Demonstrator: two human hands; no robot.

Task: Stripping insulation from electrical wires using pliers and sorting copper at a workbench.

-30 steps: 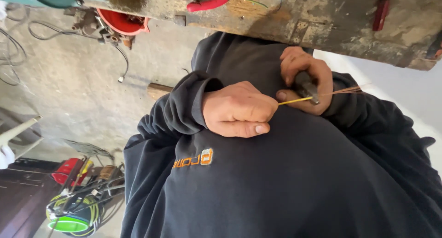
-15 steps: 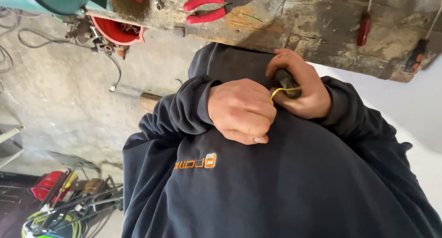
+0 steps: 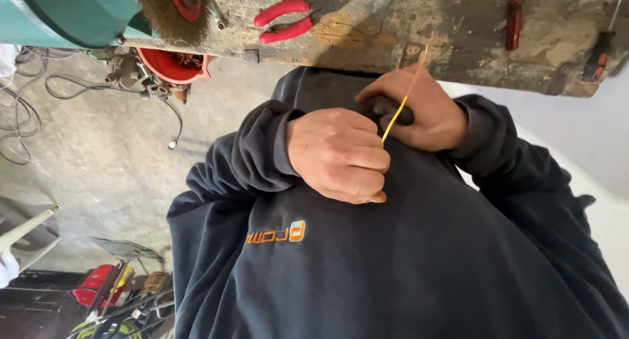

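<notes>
Yellow insulated wire runs between both hands against the dark sweatshirt, below the worn wooden bench edge. Left hand is fisted around its lower end; right hand clenches a dark-handled tool on it. Bare copper already shows above, so stripping looks partly done.

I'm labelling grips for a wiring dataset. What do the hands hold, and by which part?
The left hand pinches the yellow wire near its lower end. The right hand wraps a dark tool handle; the tool's kind cannot be told.
</notes>
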